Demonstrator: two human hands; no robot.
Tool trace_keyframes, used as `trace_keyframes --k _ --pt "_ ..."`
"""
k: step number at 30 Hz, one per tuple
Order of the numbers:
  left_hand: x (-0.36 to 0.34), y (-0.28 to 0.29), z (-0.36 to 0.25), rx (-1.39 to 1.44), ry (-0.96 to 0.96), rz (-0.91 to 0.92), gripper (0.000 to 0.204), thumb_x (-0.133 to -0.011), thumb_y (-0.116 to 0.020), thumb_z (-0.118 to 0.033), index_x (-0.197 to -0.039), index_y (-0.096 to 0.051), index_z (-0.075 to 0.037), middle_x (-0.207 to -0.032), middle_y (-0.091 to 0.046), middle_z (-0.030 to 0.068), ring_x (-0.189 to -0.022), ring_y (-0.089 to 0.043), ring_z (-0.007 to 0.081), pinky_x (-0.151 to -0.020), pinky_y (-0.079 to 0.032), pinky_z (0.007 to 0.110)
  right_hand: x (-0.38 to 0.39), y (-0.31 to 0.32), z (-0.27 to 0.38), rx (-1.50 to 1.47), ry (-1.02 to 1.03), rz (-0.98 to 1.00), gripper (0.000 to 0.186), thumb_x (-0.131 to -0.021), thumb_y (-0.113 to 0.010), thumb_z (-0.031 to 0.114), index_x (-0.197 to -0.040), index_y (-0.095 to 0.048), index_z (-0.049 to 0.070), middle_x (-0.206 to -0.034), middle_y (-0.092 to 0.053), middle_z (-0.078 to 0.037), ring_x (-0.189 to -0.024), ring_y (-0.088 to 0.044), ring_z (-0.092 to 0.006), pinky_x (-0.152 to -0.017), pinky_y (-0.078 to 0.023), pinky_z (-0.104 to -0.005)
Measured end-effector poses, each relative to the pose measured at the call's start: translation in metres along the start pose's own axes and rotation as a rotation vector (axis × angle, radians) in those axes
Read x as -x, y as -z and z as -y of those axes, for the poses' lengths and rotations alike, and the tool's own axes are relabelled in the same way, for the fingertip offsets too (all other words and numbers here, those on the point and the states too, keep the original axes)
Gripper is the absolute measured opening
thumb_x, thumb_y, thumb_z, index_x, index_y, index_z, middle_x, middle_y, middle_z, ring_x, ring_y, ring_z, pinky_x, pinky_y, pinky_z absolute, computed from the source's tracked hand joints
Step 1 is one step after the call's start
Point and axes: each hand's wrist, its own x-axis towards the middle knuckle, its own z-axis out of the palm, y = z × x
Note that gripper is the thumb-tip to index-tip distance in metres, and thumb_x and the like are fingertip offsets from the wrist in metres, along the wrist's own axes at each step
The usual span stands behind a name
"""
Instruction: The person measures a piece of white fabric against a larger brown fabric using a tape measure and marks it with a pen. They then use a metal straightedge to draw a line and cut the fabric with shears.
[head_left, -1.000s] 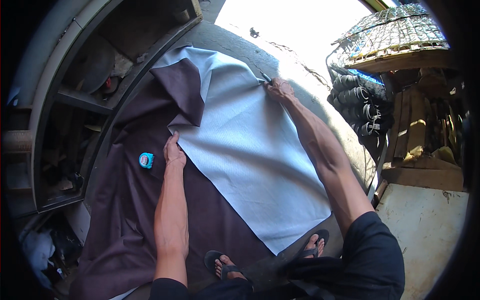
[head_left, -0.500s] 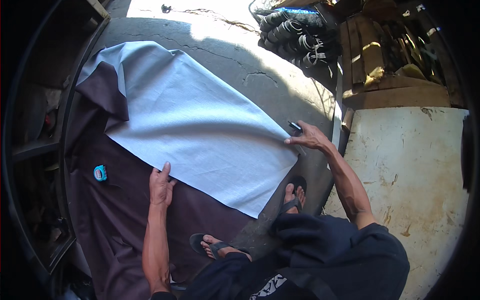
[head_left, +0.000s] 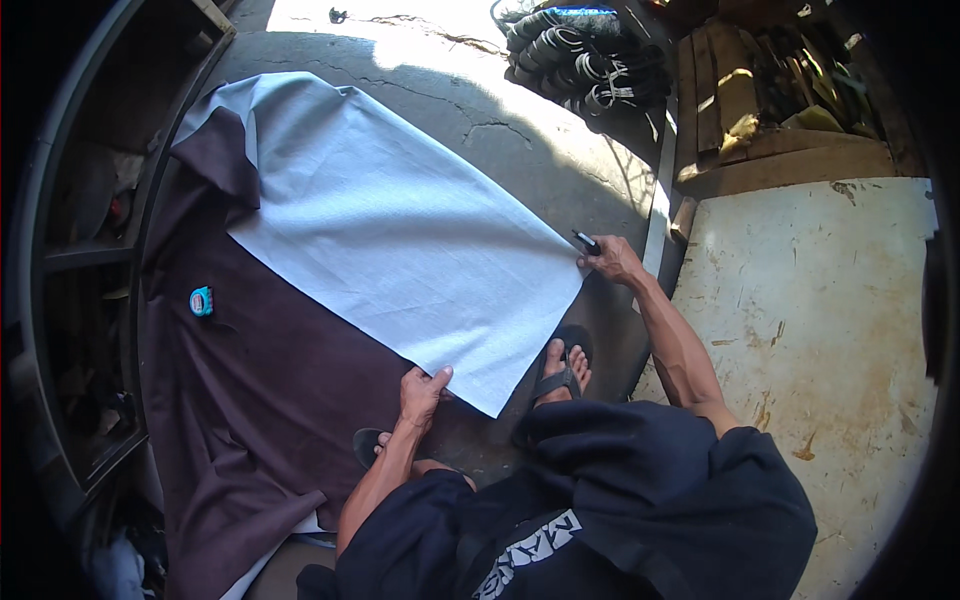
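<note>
Floor: cracked grey concrete, lying flat below me. On it, in front of me and to my left, lies the large sheet, dark maroon on one face and pale on the other. Its maroon part runs lengthwise from the far left toward me and is rumpled at the near end; I judge those creases worth smoothing out before any edge is relied upon.

Flap: the pale flap is folded over the maroon. Its long axis runs slantwise, far left to near right, and its short end points near right. A ridge leads to the corner at my right; in my judgement an even, gentle pull along the long axis would settle it better than a hard tug.

Feet: my right sandalled foot stands just beside the short end. Keeping it off the material is advisable.

Hands: my right hand is at the flap's far right corner, its fingers closed about a pen and apparently pinching the corner too. My left hand is at the long near edge, thumb at the border; I cannot tell how firmly those fingers grip.

Small items: the turquoise tape measure rests on the maroon, well apart from both hands. The dark pen points far left; its tip should be kept clear of the pale face.
</note>
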Motion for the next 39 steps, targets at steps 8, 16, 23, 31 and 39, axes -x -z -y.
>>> trace_keyframes --k 8,16,23,31,39 --pt "-0.006 0.016 -0.014 -0.086 0.127 0.014 0.035 -0.090 -0.076 -0.022 -0.107 -0.065 0.006 -0.093 -0.072 0.0124 -0.071 -0.071 0.0188 -0.059 -0.055 0.027 0.002 0.002 0.014 0.113 -0.014 -0.009 0.030 -0.082 -0.072 0.026 -0.105 -0.073 0.006 -0.092 -0.073 -0.019 -0.091 -0.070 -0.0371 -0.080 -0.052 -0.0461" --pt "-0.008 0.028 -0.008 -0.150 0.063 -0.115 0.039 -0.094 -0.072 -0.034 -0.102 -0.064 0.003 -0.092 -0.071 0.0114 -0.070 -0.071 0.0179 -0.059 -0.057 0.030 -0.007 0.012 0.031 0.352 -0.187 -0.011 0.035 -0.083 -0.066 0.024 -0.114 -0.072 0.010 -0.106 -0.073 -0.022 -0.102 -0.069 -0.0413 -0.090 -0.054 -0.0497" --pt "-0.036 0.074 -0.079 -0.867 -0.716 -0.701 0.037 -0.092 -0.064 -0.020 -0.123 -0.058 -0.001 -0.127 -0.056 0.0210 -0.117 -0.054 0.0375 -0.097 -0.044 0.049 -0.012 0.027 0.133 0.447 -0.002 -0.066 0.045 -0.093 -0.064 0.031 -0.130 -0.060 0.006 -0.142 -0.054 -0.021 -0.135 -0.051 -0.0347 -0.109 -0.040 -0.0532" --pt "-0.117 0.099 -0.178 -1.359 -0.958 -0.458 0.034 -0.095 -0.060 -0.030 -0.123 -0.062 -0.011 -0.129 -0.059 0.0138 -0.119 -0.056 0.0344 -0.096 -0.045 0.051 -0.132 -0.088 0.234 0.506 0.764 -0.199 0.060 -0.103 -0.040 0.056 -0.157 -0.035 0.031 -0.166 -0.028 -0.003 -0.154 -0.021 -0.0274 -0.125 -0.007 -0.0583" --pt "-0.156 0.227 -0.324 -0.750 -0.872 -1.060 0.019 -0.094 -0.056 -0.017 -0.101 -0.062 -0.001 -0.100 -0.063 0.0196 -0.098 -0.061 0.0399 -0.087 -0.048 0.049 -0.156 -0.101 0.285 0.480 0.837 -0.216 0.061 -0.102 -0.039 0.057 -0.157 -0.037 0.030 -0.167 -0.026 -0.002 -0.156 -0.016 -0.0239 -0.126 -0.003 -0.0554"
